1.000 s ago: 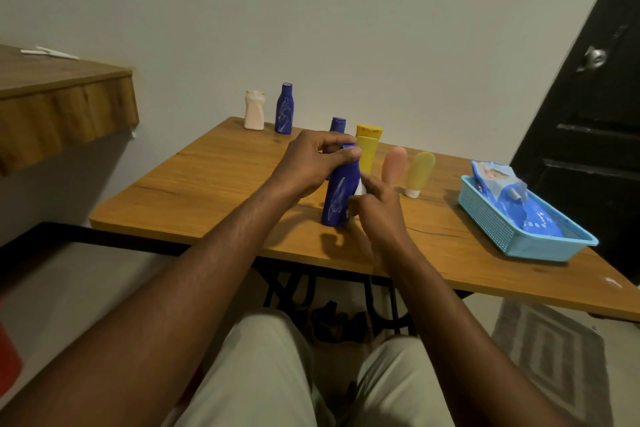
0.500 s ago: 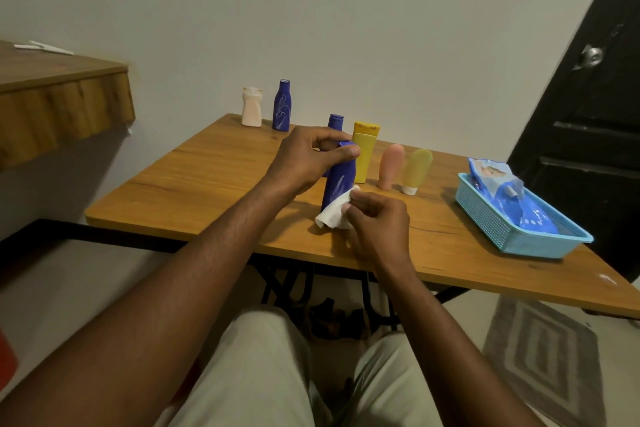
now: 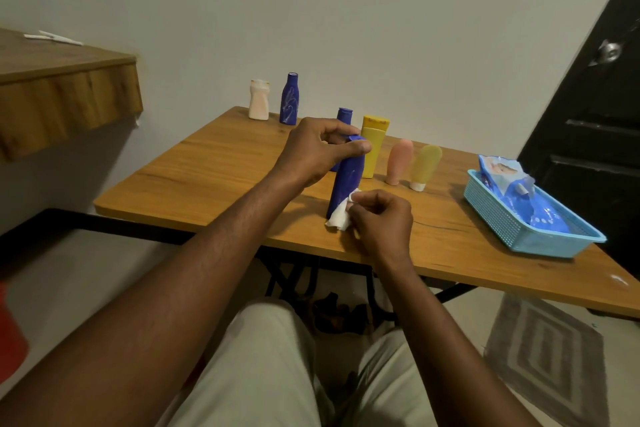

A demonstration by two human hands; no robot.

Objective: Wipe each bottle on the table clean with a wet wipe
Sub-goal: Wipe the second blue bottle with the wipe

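Note:
A tall blue bottle (image 3: 347,180) stands slightly tilted on the wooden table (image 3: 214,170). My left hand (image 3: 317,152) grips its top between thumb and fingers. My right hand (image 3: 381,222) pinches a crumpled white wet wipe (image 3: 341,215) against the bottle's lower right side. Behind them stand another blue bottle (image 3: 344,116), partly hidden by my left hand, a yellow bottle (image 3: 374,149), a pink tube (image 3: 399,161) and a pale yellow tube (image 3: 425,166). At the far left of the table are a white bottle (image 3: 259,99) and a dark blue bottle (image 3: 289,99).
A light blue basket (image 3: 512,229) with a blue pack of wet wipes (image 3: 519,194) sits at the table's right end. A wooden shelf (image 3: 62,90) juts out at the left. A dark door (image 3: 602,107) stands at the right, a grey rug (image 3: 547,357) below.
My right hand has come down from the bottle's middle to its base and the white wipe now shows beside it. My left hand keeps its hold on the bottle's top.

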